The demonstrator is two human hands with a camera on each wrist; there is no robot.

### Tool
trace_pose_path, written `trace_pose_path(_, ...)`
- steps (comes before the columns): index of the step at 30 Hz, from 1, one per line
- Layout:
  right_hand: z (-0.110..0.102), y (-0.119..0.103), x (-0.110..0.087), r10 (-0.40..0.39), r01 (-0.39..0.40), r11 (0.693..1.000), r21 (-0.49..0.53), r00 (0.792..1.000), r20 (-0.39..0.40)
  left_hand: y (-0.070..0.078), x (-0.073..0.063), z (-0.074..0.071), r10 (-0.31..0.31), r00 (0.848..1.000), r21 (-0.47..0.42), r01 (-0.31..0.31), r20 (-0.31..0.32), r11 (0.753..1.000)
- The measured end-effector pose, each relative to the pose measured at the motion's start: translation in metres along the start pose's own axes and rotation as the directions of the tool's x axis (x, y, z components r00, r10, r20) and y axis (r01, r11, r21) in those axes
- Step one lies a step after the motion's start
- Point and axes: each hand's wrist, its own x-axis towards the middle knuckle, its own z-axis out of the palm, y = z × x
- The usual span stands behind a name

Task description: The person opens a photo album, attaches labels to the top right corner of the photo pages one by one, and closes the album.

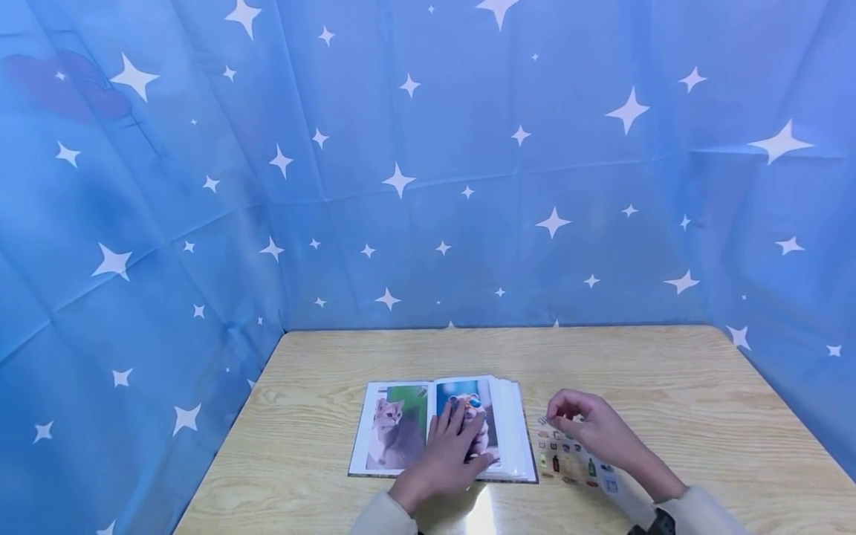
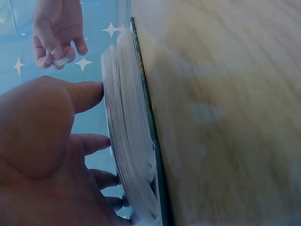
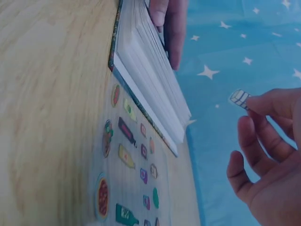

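Observation:
An album [image 1: 391, 472] lies spread on the table, a cat picture [image 1: 396, 427] on its left page and an animal in blue sunglasses on its right page. Across the right page rests my left hand [image 1: 449, 452], fingers spread over the picture and hiding part of it. In the left wrist view that hand [image 2: 42, 136] touches the top of the thick stack of pages [image 2: 124, 117]. My right hand [image 1: 598, 431] pinches a small striped sticker [image 3: 240, 98] between thumb and forefinger, held above the sticker sheet [image 1: 555, 448] right of the album.
The clear sticker sheet carries printed food and bottle stickers [image 3: 127, 132] and lies close beside the album's right edge. A wooden table [image 1: 321, 357] extends under everything. Behind and beside it hangs a blue curtain [image 1: 428, 223] with white stars.

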Motion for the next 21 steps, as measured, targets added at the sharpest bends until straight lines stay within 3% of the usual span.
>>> trace_pose_path(10,0.01,-0.003,0.02,0.098,-0.101,0.993,0.061,0.994,0.046,-0.007,0.007,0.014,-0.005,1.0,0.215,0.0,0.024,0.977)
trace_pose_path(14,0.016,-0.001,0.029,0.138,-0.142,0.987,0.081,0.989,0.054,-0.006,0.008,0.014,-0.034,0.999,0.253,0.023,0.037,0.967)
trace_pose_path(21,0.024,0.003,0.042,0.123,-0.139,0.977,0.162,0.987,0.107,-0.001,0.005,0.009,-0.048,0.997,0.248,0.033,0.056,0.968)
